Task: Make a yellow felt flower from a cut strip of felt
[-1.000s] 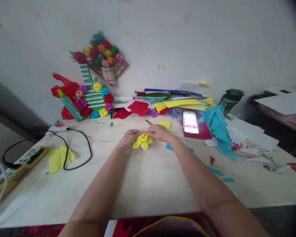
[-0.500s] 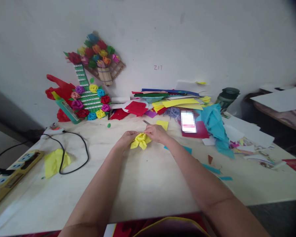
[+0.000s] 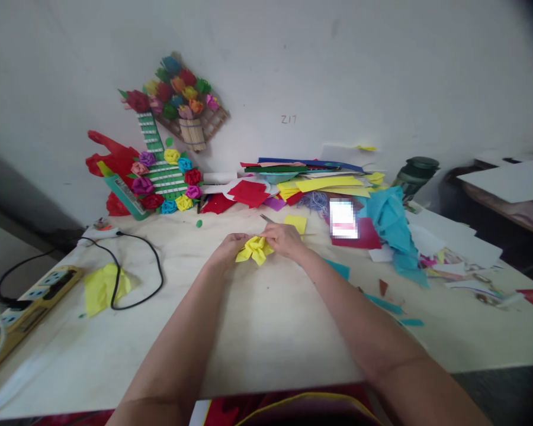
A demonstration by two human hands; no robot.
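A yellow paper flower [image 3: 254, 250] with several folded petals is held between both hands, a little above the table. My left hand [image 3: 231, 248] is closed on its left side, fingers pinching the edge. On the opposite side my right hand [image 3: 284, 238] pinches the flower near its top with thumb and forefinger. A thin pointed tip [image 3: 265, 218] shows just behind the right hand; what it belongs to is mostly hidden. Just beyond that hand lies a yellow paper square [image 3: 295, 223].
Stacked coloured paper [image 3: 320, 177] lines the wall, with a lit phone [image 3: 343, 219] in front. Blue crepe paper [image 3: 388, 222] and a dark bottle [image 3: 415, 177] stand right. A power strip [image 3: 39, 302], black cable [image 3: 160, 266], glue bottle [image 3: 127, 195] and paper-flower guitar [image 3: 169, 177] are left.
Both hands stay on the yellow paper flower, whose petals have turned slightly and look more spread. The whole view has shifted a little.
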